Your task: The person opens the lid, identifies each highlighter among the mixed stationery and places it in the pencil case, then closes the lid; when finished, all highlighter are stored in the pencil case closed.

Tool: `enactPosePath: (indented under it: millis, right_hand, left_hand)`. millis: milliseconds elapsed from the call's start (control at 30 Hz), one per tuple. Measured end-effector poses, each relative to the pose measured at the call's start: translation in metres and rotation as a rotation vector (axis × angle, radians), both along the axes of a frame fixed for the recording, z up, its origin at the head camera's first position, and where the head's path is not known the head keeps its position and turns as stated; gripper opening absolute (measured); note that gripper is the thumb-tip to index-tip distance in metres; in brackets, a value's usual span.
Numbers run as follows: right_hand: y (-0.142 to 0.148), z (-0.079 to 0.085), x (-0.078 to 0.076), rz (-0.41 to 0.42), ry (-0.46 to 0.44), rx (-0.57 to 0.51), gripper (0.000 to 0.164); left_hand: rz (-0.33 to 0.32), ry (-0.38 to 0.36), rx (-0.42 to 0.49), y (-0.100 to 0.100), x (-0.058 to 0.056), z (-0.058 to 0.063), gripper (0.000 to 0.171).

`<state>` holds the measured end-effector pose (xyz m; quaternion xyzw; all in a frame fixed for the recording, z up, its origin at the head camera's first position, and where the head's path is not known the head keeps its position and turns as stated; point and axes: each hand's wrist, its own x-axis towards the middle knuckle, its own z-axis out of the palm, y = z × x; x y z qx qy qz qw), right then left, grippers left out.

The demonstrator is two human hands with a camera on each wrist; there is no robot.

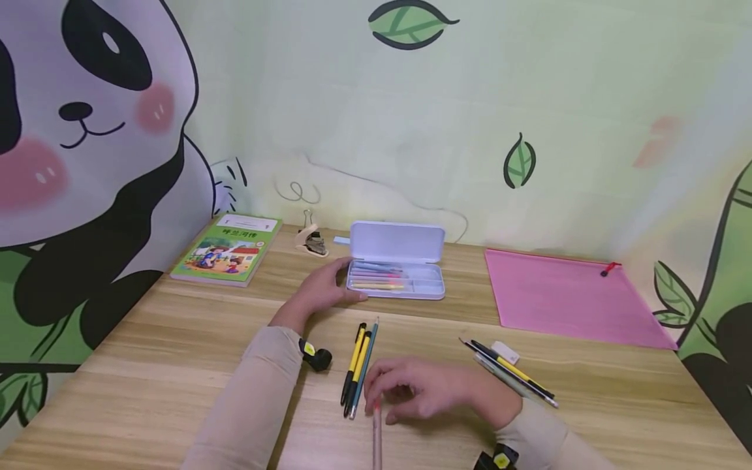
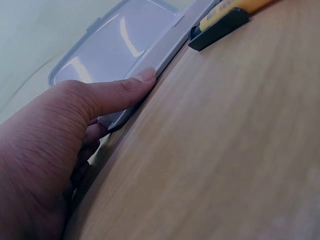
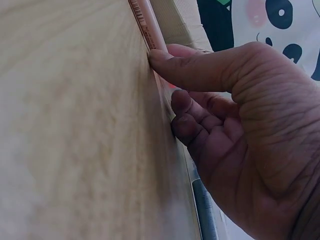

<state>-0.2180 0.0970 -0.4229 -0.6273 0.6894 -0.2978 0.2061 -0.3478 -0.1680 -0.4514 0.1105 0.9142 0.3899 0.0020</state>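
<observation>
My left hand (image 1: 320, 287) grips the left front corner of a pale lilac pencil case (image 1: 429, 293), thumb along its front edge and fingers round its left side. The case stands with its lid up; several pens (image 1: 376, 275) lie in its long compartment. In the left wrist view the thumb (image 2: 122, 95) lies on the case's rim. Low on the table, my right hand (image 1: 420, 388) pinches a pink pen (image 1: 377, 440) near its reddish end, between thumb and forefinger. A barcode shows on the pen's barrel in the right wrist view. The other fingers of that hand are curled.
Two yellow-and-black pens (image 1: 357, 365) and a blue pencil (image 1: 367, 362) lie left of my right hand. More pens (image 1: 511, 372) and a white eraser (image 1: 506, 352) are to its right. A book (image 1: 229, 251), clips (image 1: 311, 240) and a pink zip pouch (image 1: 570, 294) lie farther back.
</observation>
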Motion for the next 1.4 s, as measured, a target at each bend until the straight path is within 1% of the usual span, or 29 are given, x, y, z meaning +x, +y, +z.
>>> enactPosePath:
  millis: [133, 200, 367, 467, 600, 667, 800, 867, 967, 1067, 1200, 1300, 1400]
  right_hand:
    - [0.001, 0.0, 0.0, -0.051, -0.039, 0.035, 0.025]
    - [0.002, 0.0, -0.001, -0.067, -0.039, 0.05, 0.021]
    - [0.004, 0.0, -0.003, -0.067, -0.04, 0.057, 0.013]
    - [0.005, 0.0, -0.004, -0.078, -0.049, 0.065, 0.014]
    - [0.007, 0.001, -0.005, -0.138, -0.08, 0.1, 0.016]
    - [0.007, 0.0, -0.005, -0.157, -0.091, 0.105, 0.014]
    - [0.008, -0.002, -0.007, -0.15, -0.107, 0.085, 0.01]
    - [0.009, -0.003, -0.008, -0.143, -0.161, 0.07, 0.009]
    - [0.012, -0.005, -0.009, -0.151, -0.298, 0.047, 0.01]
    - [0.016, -0.006, -0.011, -0.186, -0.438, 0.01, 0.011]
    - [0.019, -0.008, -0.014, -0.222, -0.519, -0.066, 0.013]
    - [0.018, -0.011, -0.016, -0.216, -0.556, -0.116, 0.016]
    - [0.017, -0.012, -0.016, -0.225, -0.624, -0.16, 0.02]
  left_hand:
    - [0.001, 0.004, 0.0, 0.0, 0.0, -0.001, 0.103]
    - [-0.002, 0.005, 0.002, 0.0, 0.0, -0.001, 0.103]
    - [-0.006, 0.003, 0.01, 0.0, 0.0, -0.001, 0.104]
    - [-0.009, 0.004, 0.008, 0.0, 0.0, -0.001, 0.104]
    - [-0.013, 0.005, 0.001, 0.0, 0.001, -0.001, 0.104]
    - [-0.014, 0.005, 0.003, 0.0, 0.001, -0.001, 0.104]
    - [-0.012, 0.006, 0.006, 0.0, 0.001, 0.0, 0.103]
    - [-0.01, 0.005, 0.006, 0.001, 0.001, 0.0, 0.103]
    - [-0.013, 0.008, 0.007, 0.001, 0.0, 0.001, 0.103]
    - [-0.018, 0.009, 0.008, 0.002, 0.0, 0.001, 0.104]
    - [-0.015, 0.005, 0.012, 0.002, -0.001, 0.0, 0.105]
    - [-0.01, 0.003, 0.018, 0.002, -0.001, -0.001, 0.105]
    - [-0.014, 0.007, 0.02, 0.0, -0.001, -0.002, 0.105]
